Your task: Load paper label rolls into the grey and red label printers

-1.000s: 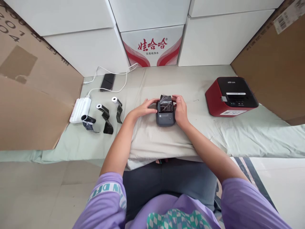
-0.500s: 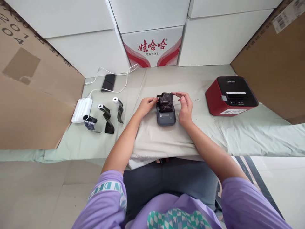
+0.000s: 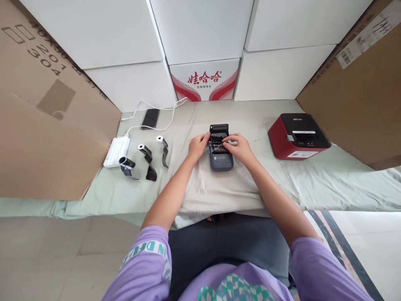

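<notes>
A small dark grey label printer lies on the cloth in front of me, its lid raised at the back. Inside its bay is a dark, shiny label strip. My left hand grips the printer's left edge near the lid hinge, thumb and fingers closed there. From the right, my right hand reaches over the bay, its thumb and fingers drawn together on the strip. The fingertips partly cover the strip, so the exact grip is hard to see.
Left are several things: label rolls with dark tails, a white power bank with a white cable, and a black phone. A red and black printer stands right. White boxes line the back; cardboard boxes flank the table.
The dark strip that stood up over the printer now lies down in the bay, showing the raised lid. My right hand has moved from the lid's right side onto the bay. The view shifted slightly.
</notes>
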The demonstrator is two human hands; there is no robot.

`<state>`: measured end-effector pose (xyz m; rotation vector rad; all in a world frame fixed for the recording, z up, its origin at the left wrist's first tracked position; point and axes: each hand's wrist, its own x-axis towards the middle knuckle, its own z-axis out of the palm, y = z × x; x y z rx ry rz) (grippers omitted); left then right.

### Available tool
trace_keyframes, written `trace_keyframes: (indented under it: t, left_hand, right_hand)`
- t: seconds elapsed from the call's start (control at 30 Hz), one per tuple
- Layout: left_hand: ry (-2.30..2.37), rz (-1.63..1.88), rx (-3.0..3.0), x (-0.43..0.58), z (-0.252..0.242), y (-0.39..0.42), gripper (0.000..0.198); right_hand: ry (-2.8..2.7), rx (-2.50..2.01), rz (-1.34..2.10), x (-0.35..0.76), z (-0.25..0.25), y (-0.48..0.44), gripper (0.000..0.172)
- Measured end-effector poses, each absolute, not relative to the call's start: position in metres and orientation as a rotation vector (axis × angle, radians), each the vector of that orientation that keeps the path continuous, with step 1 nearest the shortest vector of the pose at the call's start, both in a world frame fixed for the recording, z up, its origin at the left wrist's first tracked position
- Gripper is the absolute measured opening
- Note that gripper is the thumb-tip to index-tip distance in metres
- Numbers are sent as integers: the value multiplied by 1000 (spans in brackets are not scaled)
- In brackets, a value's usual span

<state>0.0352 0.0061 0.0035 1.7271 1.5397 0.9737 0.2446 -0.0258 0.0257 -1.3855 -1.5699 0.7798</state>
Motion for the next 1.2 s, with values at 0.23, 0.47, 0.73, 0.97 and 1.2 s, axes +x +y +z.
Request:
trace_keyframes:
  t: [0.23, 0.47, 0.73, 0.97, 1.2]
  left_hand:
    - [1512, 978, 1761, 33, -3, 11, 61]
    - [1500, 978, 1747, 34, -1, 9, 59]
    - [1559, 935, 1750, 35, 1, 10, 57]
    - [1545, 964, 1775, 34, 0, 10, 56]
    - [1544, 964, 1807, 36, 1, 8, 57]
  right_hand:
    - [-1420, -1301, 986, 242, 64, -54, 35]
    - [-1455, -1178, 1129, 250, 63, -62, 44]
    - [-2216, -1672, 476, 246, 61, -14, 12]
    - [-2528, -1999, 386, 221, 89, -21, 28]
    - [-2195, -1561, 638, 249, 100, -20, 26]
